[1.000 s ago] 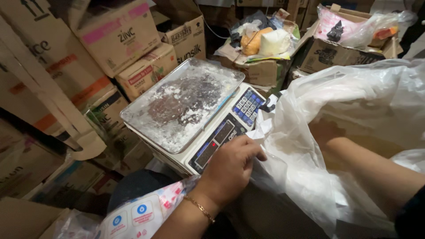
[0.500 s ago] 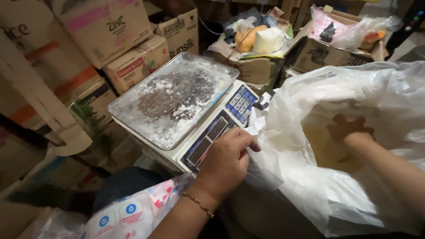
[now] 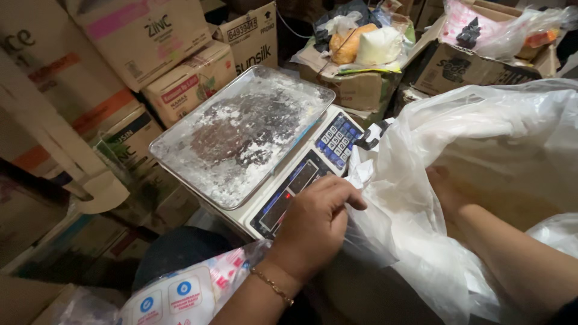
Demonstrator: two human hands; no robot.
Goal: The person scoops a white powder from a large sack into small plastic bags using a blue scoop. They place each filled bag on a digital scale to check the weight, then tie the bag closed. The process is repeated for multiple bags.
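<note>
Cardboard cartons with pink and orange bands stack behind the scale. Your left hand pinches the white plastic bag. Your right hand sits inside, grip unclear.

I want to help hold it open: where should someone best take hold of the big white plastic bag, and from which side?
Probably the gathered rim of the white plastic bag nearest the scale, coming from the left. The left hand already pinches it there; the film bunches into a thick fold, and the right hand fills the mouth.
</note>
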